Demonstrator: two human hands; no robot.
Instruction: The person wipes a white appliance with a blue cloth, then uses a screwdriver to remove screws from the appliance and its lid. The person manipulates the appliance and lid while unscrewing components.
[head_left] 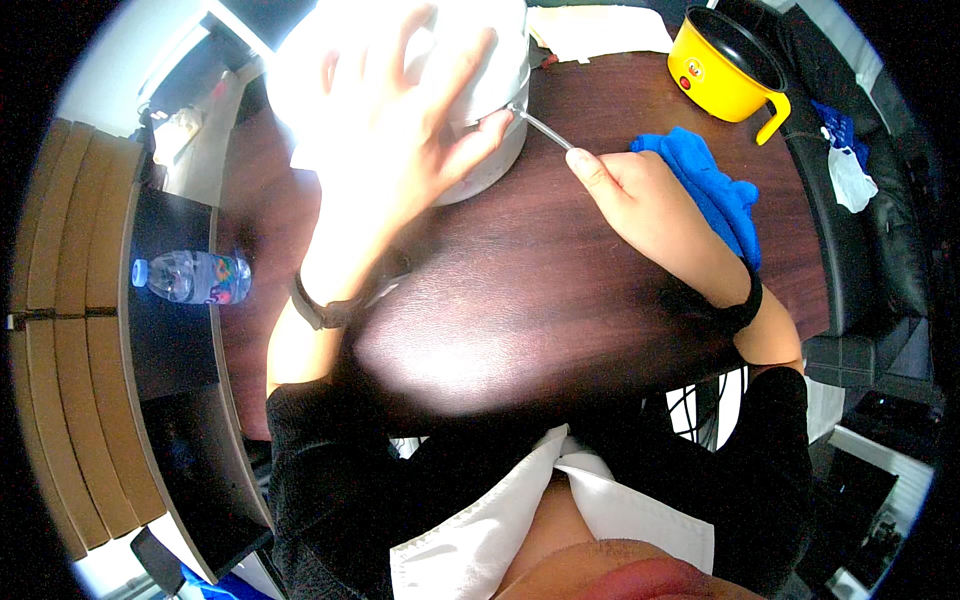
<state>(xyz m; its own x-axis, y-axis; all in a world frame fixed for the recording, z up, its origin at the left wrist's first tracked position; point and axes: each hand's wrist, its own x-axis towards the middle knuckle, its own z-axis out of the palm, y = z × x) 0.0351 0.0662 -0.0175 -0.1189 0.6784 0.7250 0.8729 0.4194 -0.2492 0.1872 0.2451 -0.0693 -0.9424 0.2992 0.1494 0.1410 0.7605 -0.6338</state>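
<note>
A large white round appliance (494,150), partly washed out by glare, fills the top middle. My left hand (410,130) rests on it with fingers spread, thumb beside the tip of a thin metal tool (543,130). My right hand (640,205) is closed on the near end of that tool, whose far end meets the appliance's side. A bunched blue cloth (710,185) lies beside and partly under my right hand and forearm.
A yellow pot (715,85) with a handle stands at the back right of the dark wooden table (520,300). A water bottle (190,277) is at the left, near stacked cardboard boxes (60,240). A black sofa (890,260) runs along the right.
</note>
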